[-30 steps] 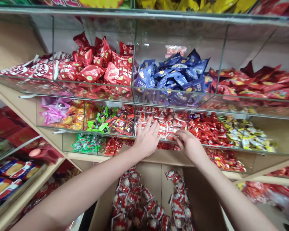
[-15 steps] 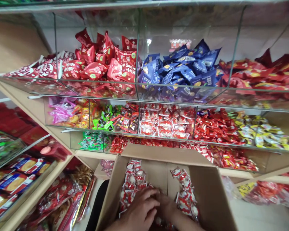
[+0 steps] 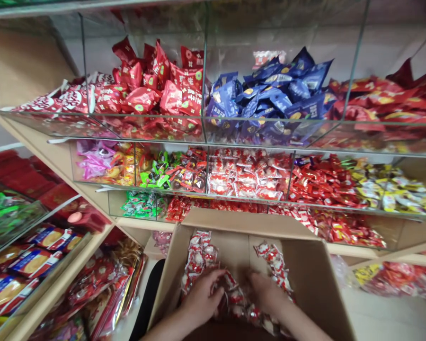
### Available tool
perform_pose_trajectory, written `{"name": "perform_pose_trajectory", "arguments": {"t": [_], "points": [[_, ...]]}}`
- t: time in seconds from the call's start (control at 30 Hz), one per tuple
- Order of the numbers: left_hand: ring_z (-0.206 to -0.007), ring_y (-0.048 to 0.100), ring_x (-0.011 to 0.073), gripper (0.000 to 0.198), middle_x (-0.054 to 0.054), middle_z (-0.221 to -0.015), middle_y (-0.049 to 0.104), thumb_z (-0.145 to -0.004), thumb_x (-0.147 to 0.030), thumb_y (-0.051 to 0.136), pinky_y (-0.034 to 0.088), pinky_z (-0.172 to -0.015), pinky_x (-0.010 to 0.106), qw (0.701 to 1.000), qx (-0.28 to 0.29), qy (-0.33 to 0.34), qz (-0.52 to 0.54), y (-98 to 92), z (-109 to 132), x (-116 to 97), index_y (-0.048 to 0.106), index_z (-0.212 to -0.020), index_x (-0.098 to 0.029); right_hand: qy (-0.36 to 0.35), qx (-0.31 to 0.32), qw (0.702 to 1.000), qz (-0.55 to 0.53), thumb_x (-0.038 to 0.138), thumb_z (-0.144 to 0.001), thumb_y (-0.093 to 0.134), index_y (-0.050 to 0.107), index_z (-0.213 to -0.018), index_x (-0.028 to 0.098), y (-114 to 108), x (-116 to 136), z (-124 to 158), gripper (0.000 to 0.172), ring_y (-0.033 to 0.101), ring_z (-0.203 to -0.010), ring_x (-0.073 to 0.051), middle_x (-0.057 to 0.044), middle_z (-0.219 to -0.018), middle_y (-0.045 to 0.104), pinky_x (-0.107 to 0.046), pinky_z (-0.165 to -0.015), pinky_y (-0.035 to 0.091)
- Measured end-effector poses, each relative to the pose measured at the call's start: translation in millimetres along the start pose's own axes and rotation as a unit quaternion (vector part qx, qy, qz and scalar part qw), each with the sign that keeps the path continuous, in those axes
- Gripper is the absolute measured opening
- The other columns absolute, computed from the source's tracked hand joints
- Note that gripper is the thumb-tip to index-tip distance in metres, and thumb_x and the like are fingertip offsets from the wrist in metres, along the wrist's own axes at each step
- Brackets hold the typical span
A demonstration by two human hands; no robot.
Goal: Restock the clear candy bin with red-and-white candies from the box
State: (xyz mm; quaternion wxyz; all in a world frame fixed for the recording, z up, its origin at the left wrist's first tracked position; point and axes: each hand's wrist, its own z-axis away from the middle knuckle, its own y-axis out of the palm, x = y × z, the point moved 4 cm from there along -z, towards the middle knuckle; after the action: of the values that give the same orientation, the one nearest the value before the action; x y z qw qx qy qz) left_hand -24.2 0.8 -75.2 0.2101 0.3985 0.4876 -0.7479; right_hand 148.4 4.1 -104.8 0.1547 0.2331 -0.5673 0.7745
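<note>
Small red-and-white candies in clear plastic wrappers (image 3: 237, 297) — heaped low in an open brown cardboard box (image 3: 310, 272), directly between two bare hands. On one side, the left hand (image 3: 203, 294), reaching in from the near edge, fingers loosely curled and part-spread, fingertips right at the edge of the heap. Opposite, the right hand (image 3: 270, 293), blurred by motion, slanting inward with fingers toward the middle. Cannot tell for either how tight the grip, or whether holding any candy. Of the two, left seemingly nearer to the heap; hands apart from each other, with the candies in the gap. Flanking them, more of the same: a left row (image 3: 199, 258) with long axis roughly away from the body, and a right row (image 3: 277, 265) slanting from far left to near right, just beside the right hand. Beyond the far flap (image 3: 248, 221), a clear-walled shelf compartment (image 3: 247, 198) packed with like candies. Higher and farther — glossy red pouches (image 3: 156, 85) and dark blue pouches (image 3: 270, 94), side by side.
</note>
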Motion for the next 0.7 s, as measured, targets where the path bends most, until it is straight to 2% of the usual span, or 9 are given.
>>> {"name": "perform_pose_trajectory", "arguments": {"t": [0.03, 0.1, 0.2, 0.27, 0.37, 0.47, 0.6, 0.67, 0.7], "points": [[-0.099, 0.056, 0.0159, 0.043, 0.005, -0.116, 0.058, -0.075, -0.021, 0.048, 0.042, -0.089, 0.031, 1.000, 0.003, -0.009, 0.019, -5.0, -0.6, -7.1, 0.048, -0.118, -0.020, -0.003, 0.011, 1.000, -0.021, 0.012, -0.058, 0.058, 0.058, -0.073, 0.020, -14.0, 4.6, 5.1, 0.017, 0.062, -0.065, -0.022, -0.004, -0.067, 0.065, -0.028, -0.055, 0.045], [-0.094, 0.059, 0.0162, 0.048, 0.007, -0.112, 0.061, -0.077, -0.029, 0.050, 0.046, -0.083, 0.031, 0.997, 0.024, -0.023, 0.066, -13.9, -2.5, -26.1, 0.044, -0.122, -0.016, -0.037, 0.029, 0.990, -0.131, 0.021, -0.064, 0.061, 0.057, -0.081, 0.019, -42.1, 20.1, 17.6, 0.017, 0.060, -0.070, -0.018, -0.003, -0.075, 0.064, -0.027, -0.060, 0.046], [-0.090, 0.061, 0.0168, 0.037, 0.005, -0.100, 0.067, -0.077, -0.037, 0.052, 0.046, -0.080, 0.029, 0.991, 0.061, 0.007, 0.120, -23.8, -7.7, -62.2, 0.058, -0.107, -0.017, -0.074, 0.002, 0.951, -0.300, 0.029, -0.068, 0.063, 0.056, -0.088, 0.019, -77.9, 44.1, 34.4, 0.023, 0.058, -0.080, -0.016, -0.002, -0.085, 0.062, -0.027, -0.071, 0.046], [-0.086, 0.062, 0.0163, 0.029, 0.003, -0.093, 0.069, -0.078, -0.037, 0.051, 0.046, -0.079, 0.028, 0.989, 0.034, 0.034, 0.142, -31.2, -11.9, -82.2, 0.065, -0.095, -0.018, -0.062, -0.027, 0.910, -0.409, 0.032, -0.068, 0.064, 0.055, -0.089, 0.020, -90.2, 52.7, 41.1, 0.026, 0.057, -0.077, -0.014, 0.000, -0.081, 0.061, -0.026, -0.068, 0.046], [-0.079, 0.062, 0.0155, 0.025, 0.002, -0.085, 0.070, -0.079, -0.034, 0.052, 0.046, -0.073, 0.026, 0.985, -0.010, 0.051, 0.162, -39.0, -15.4, -100.2, 0.068, -0.089, -0.018, -0.016, -0.088, 0.844, -0.529, 0.035, -0.070, 0.063, 0.056, -0.084, 0.018, -93.5, 53.4, 47.1, 0.023, 0.054, -0.064, -0.011, 0.002, -0.072, 0.059, -0.021, -0.056, 0.045], [-0.073, 0.062, 0.0147, 0.022, 0.000, -0.077, 0.071, -0.078, -0.032, 0.054, 0.046, -0.066, 0.024, 0.985, -0.044, 0.050, 0.157, -43.9, -15.9, -107.7, 0.068, -0.087, -0.018, 0.010, -0.153, 0.810, -0.565, 0.034, -0.069, 0.065, 0.059, -0.073, 0.017, -89.4, 49.5, 50.3, 0.018, 0.050, -0.055, -0.008, 0.002, -0.066, 0.058, -0.019, -0.052, 0.043], [-0.069, 0.061, 0.0149, 0.022, 0.001, -0.071, 0.069, -0.077, -0.035, 0.055, 0.045, -0.063, 0.024, 0.981, -0.073, 0.039, 0.178, -44.6, -14.5, -109.9, 0.069, -0.079, -0.017, 0.034, -0.191, 0.752, -0.630, 0.034, -0.068, 0.066, 0.059, -0.063, 0.017, -81.9, 50.5, 49.9, 0.019, 0.048, -0.049, -0.008, 0.003, -0.056, 0.057, -0.020, -0.048, 0.040], [-0.074, 0.060, 0.0151, 0.022, 0.001, -0.074, 0.069, -0.076, -0.036, 0.056, 0.045, -0.066, 0.024, 0.970, -0.093, 0.025, 0.223, -43.0, -13.1, -108.3, 0.068, -0.078, -0.017, 0.037, -0.218, 0.736, -0.640, 0.035, -0.068, 0.066, 0.060, -0.062, 0.018, -82.3, 52.6, 49.6, 0.019, 0.050, -0.049, -0.009, 0.003, -0.054, 0.058, -0.021, -0.048, 0.041], [-0.076, 0.060, 0.0147, 0.022, 0.002, -0.077, 0.068, -0.075, -0.037, 0.057, 0.044, -0.067, 0.023, 0.962, -0.097, 0.014, 0.256, -41.5, -12.4, -106.9, 0.067, -0.081, -0.018, 0.033, -0.242, 0.742, -0.624, 0.034, -0.068, 0.065, 0.062, -0.063, 0.019, -84.6, 53.0, 50.0, 0.017, 0.052, -0.051, -0.010, 0.003, -0.056, 0.061, -0.022, -0.049, 0.042]]}}
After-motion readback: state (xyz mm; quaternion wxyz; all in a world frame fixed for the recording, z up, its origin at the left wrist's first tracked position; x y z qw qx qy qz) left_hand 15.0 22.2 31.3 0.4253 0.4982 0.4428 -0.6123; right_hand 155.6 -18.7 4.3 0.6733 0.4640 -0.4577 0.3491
